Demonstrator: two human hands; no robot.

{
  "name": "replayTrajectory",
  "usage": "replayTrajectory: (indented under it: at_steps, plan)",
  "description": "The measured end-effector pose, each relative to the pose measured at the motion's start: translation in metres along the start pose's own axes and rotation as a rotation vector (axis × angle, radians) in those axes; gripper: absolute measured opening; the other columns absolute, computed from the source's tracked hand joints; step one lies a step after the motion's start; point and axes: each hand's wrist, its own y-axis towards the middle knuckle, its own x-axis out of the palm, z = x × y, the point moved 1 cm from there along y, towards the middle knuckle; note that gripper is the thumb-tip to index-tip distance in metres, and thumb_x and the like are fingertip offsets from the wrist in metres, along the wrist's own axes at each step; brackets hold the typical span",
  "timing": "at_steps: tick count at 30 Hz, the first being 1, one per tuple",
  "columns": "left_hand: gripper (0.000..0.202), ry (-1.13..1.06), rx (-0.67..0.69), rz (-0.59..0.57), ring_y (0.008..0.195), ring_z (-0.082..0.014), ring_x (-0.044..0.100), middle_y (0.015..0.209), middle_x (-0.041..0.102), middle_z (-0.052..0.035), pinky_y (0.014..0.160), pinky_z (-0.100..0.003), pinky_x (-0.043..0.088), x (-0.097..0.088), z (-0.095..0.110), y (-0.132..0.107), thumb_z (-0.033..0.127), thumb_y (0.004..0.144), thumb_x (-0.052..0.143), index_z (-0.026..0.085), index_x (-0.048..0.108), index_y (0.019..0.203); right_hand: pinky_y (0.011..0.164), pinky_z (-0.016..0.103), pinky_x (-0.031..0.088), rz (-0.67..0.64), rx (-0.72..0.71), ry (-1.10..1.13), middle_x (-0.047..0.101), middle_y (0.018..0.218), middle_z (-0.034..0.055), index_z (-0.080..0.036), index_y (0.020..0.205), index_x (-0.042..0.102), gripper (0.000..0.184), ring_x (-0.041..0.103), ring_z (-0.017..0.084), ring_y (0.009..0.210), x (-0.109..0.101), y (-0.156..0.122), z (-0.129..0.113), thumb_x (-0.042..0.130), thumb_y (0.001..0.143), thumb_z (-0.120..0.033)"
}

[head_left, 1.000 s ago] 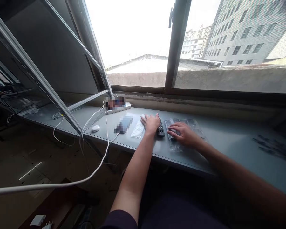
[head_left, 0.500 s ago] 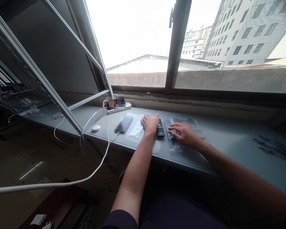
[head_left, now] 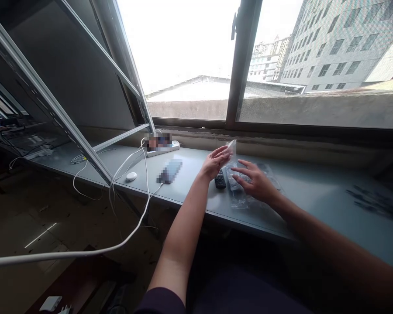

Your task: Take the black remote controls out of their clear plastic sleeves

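The left hand pinches a small clear bag up off the grey shelf, maybe to look at it, while the right hand lies flat with fingers spread on bagged remotes, beside a bare black remote.

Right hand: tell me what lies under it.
The right hand rests flat on clear plastic bags with dark remotes inside, on the grey table. The part beneath the palm is hidden.
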Motion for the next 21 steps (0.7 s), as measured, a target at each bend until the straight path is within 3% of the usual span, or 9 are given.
replayTrajectory:
  at_steps: [4, 8, 11, 14, 21]
  plan:
    - [0.05, -0.068, -0.095, -0.111, 0.144, -0.0287, 0.078, 0.135, 0.087, -0.0131, 0.134, -0.044, 0.053, 0.004, 0.007, -0.011, 0.009, 0.087, 0.093, 0.02, 0.085, 0.135, 0.137, 0.072, 0.043, 0.012, -0.105, 0.017, 0.066, 0.173, 0.011, -0.034, 0.13, 0.094, 0.033, 0.049, 0.044, 0.169, -0.003, 0.0, -0.004, 0.069, 0.114, -0.049]
    - [0.034, -0.047, -0.104, -0.095, 0.142, -0.0252, 0.078, 0.138, 0.085, -0.0103, 0.13, -0.036, 0.057, 0.005, 0.011, -0.014, 0.013, 0.095, 0.088, 0.022, 0.086, 0.128, 0.136, 0.072, 0.044, -0.022, -0.161, 0.089, 0.076, 0.159, 0.0096, -0.036, 0.137, 0.091, 0.032, 0.048, 0.043, 0.17, -0.005, 0.001, -0.012, 0.07, 0.114, -0.043]
    - [0.023, -0.08, -0.076, -0.039, 0.138, -0.0234, 0.08, 0.131, 0.086, -0.0096, 0.127, -0.032, 0.059, 0.006, 0.014, -0.014, 0.014, 0.098, 0.086, 0.019, 0.085, 0.121, 0.133, 0.071, 0.049, -0.048, -0.182, 0.131, 0.085, 0.141, 0.0098, -0.036, 0.135, 0.091, 0.031, 0.058, 0.042, 0.162, -0.007, 0.003, -0.019, 0.068, 0.114, -0.041]
    - [0.022, -0.141, -0.044, 0.02, 0.139, -0.0215, 0.08, 0.128, 0.087, -0.0093, 0.126, -0.03, 0.059, 0.006, 0.017, -0.012, 0.015, 0.103, 0.081, 0.019, 0.084, 0.124, 0.126, 0.068, 0.055, -0.047, -0.192, 0.15, 0.089, 0.126, 0.0103, -0.034, 0.127, 0.093, 0.028, 0.069, 0.042, 0.147, -0.009, 0.005, -0.024, 0.07, 0.114, -0.043]
    - [0.03, -0.25, 0.095, 0.242, 0.142, -0.0187, 0.078, 0.135, 0.087, -0.0102, 0.119, -0.026, 0.062, -0.003, 0.022, -0.002, 0.014, 0.108, 0.072, 0.018, 0.081, 0.137, 0.098, 0.054, 0.068, -0.024, -0.123, 0.166, 0.088, 0.12, 0.0107, -0.031, 0.12, 0.093, 0.029, 0.083, 0.035, 0.107, -0.012, 0.004, -0.028, 0.07, 0.114, -0.049]
